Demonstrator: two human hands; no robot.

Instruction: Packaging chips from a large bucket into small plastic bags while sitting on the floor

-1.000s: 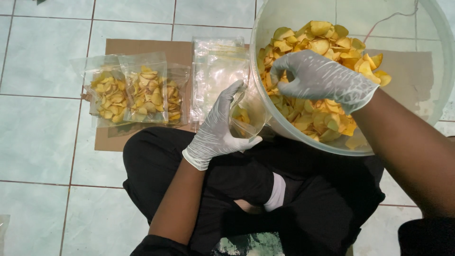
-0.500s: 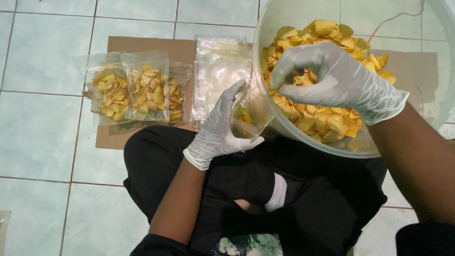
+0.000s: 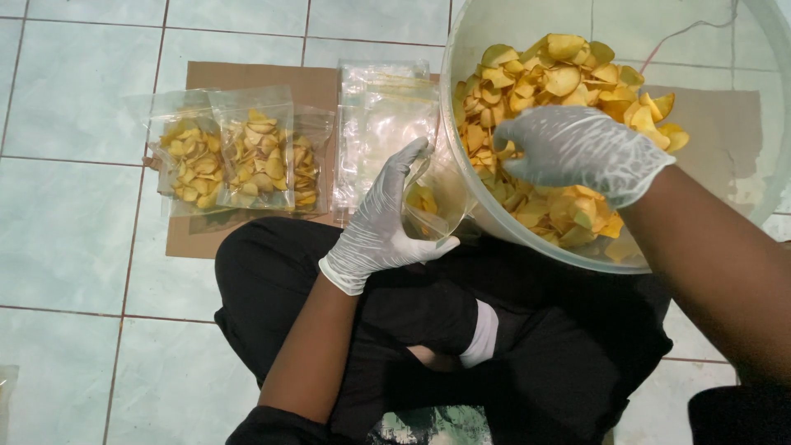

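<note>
Clear plastic bag: held open against the outer wall of the translucent tub, a few yellow chips visible inside. Left hand, gloved white, is wrapped around the bag, fingers curled on its near side. Right hand, also gloved, lies inside the tub, loosely cupped over the heap of yellow chips; whether it grips any cannot be told. Left of the tub, a stack of empty bags lies on brown cardboard. Further left, filled chip bags rest overlapping on the same cardboard.
</note>
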